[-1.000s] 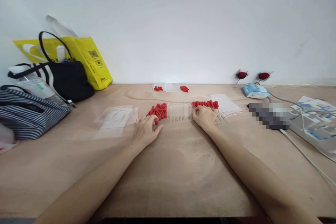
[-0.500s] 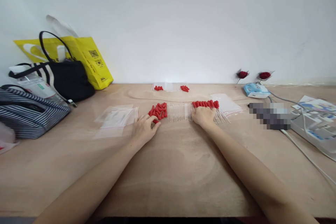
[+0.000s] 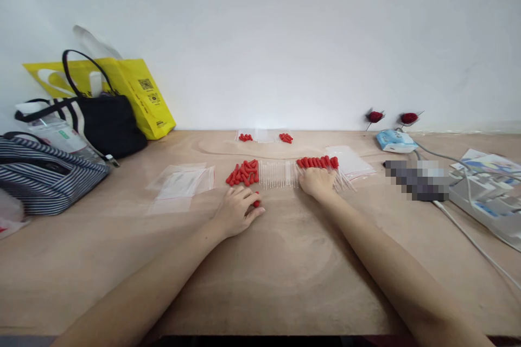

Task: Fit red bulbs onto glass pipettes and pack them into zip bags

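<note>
My left hand [image 3: 240, 210] holds one red rubber dropper bulb [image 3: 256, 200] between thumb and fingers, just above the tabletop. Behind it lies a loose pile of red bulbs [image 3: 243, 173]. A row of thin clear tubes [image 3: 277, 174], glass by their look, lies side by side right of the pile. My right hand [image 3: 318, 182] is closed at the right end of that row; its fingertips are hidden, so what they grip is unclear. Just beyond its knuckles is a row of red bulbs [image 3: 317, 162] fitted on tubes, whose thin ends show right of the hand.
Clear zip bags [image 3: 181, 187] lie on the left, with another bag [image 3: 350, 160] on the right. Farther back, a bag [image 3: 265, 134] has red bulbs on it. Bags [image 3: 122, 124] stand at left; a power strip [image 3: 484, 200] with cables lies at right.
My left hand has drawn away from the pile, toward me and to the right, with a red rubber bulb in its fingers. My right hand has barely moved.
</note>
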### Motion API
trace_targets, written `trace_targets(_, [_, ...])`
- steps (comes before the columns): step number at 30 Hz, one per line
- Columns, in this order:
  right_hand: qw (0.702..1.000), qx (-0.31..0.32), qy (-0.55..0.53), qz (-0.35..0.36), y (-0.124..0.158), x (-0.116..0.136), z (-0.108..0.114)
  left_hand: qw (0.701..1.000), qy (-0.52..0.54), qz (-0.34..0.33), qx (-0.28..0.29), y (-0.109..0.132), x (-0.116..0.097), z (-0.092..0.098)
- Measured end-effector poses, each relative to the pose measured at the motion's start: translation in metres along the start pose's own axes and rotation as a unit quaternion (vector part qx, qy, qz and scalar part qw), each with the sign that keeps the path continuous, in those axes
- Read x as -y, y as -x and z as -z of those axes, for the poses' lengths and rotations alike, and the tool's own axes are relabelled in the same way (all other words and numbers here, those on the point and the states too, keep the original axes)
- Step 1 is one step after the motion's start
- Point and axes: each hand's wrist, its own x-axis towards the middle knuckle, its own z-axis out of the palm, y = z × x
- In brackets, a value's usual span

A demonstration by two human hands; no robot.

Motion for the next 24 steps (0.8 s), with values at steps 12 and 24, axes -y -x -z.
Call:
trace_targets(12, [0.941, -0.089, -0.02, 0.327, 0.048, -0.042, 0.0, 0.999, 0.019, -0.032, 0.004, 0.0, -0.007, 0.001])
trace_targets(24, [0.89, -0.11, -0.182, 0.403, 0.062, -0.051, -0.012, 0.995, 0.069, -0.051, -0.045, 0.001, -0.004, -0.01])
